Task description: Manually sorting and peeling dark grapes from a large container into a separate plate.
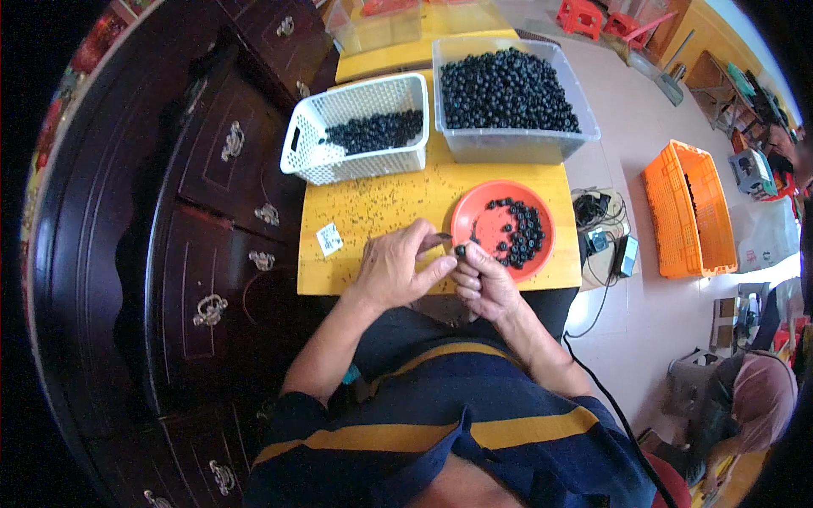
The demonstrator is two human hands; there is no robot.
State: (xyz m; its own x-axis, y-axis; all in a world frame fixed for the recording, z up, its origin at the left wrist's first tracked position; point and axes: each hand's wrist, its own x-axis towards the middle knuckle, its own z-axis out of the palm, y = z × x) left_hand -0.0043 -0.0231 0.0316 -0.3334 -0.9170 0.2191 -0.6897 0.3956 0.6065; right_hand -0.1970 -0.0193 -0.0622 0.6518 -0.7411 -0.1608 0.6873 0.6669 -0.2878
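Observation:
My left hand [394, 264] is closed on a thin dark tool [443, 236] whose kind I cannot make out. Its tip points right, toward a small black round piece [460, 251]. That piece is pinched between the thumb and fingers of my right hand [486, 284]. Both hands meet above the front edge of the yellow table [398, 199]. Just beyond my right hand lies a red round basin [474, 199] with many similar black round pieces gathered toward its right side.
Behind stand a white perforated basket [356, 165] and a clear plastic tub [508, 148], both holding black pieces. Dark crumbs and a white paper square [329, 240] lie on the table. Dark wooden drawers [220, 195] flank the left. An orange crate [690, 212] and another person [754, 406] are at right.

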